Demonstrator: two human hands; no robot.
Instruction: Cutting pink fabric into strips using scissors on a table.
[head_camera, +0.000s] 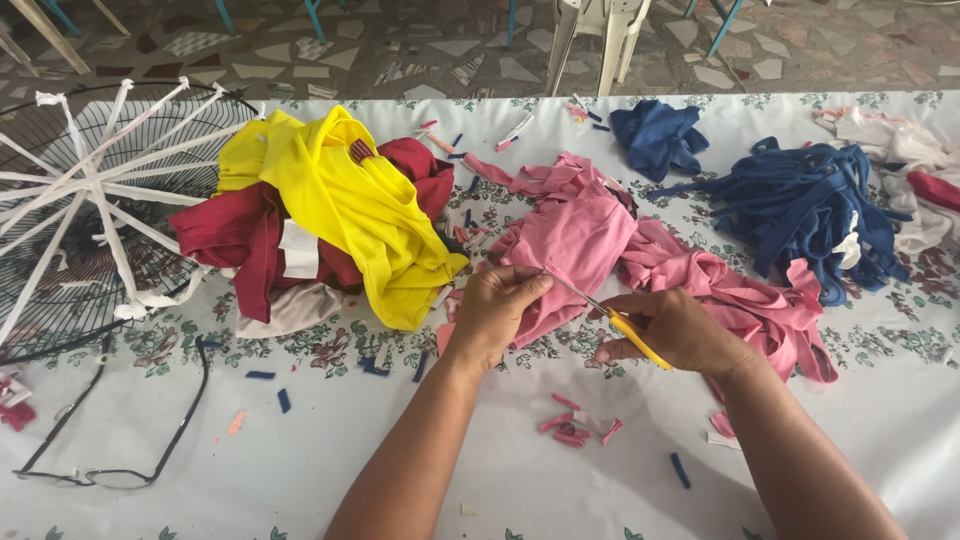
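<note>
Near the bench's front edge, the left hand (497, 308) pinches the pink cloth (580, 240) while the right hand (672, 328), closed around yellow-handled scissors (612, 318), cuts it. The cloth at mid-bench looks light, soft and floppy, best held taut beside the blades. Farther left lies yellow fabric (340, 200).

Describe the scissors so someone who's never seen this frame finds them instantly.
Start at the floral tablecloth, then the pink cloth heaped at its centre. At the heap's near edge, the right hand holds the scissors, blades angled up-left toward the left hand. Their yellow handle stands out against the pink cloth.
</note>
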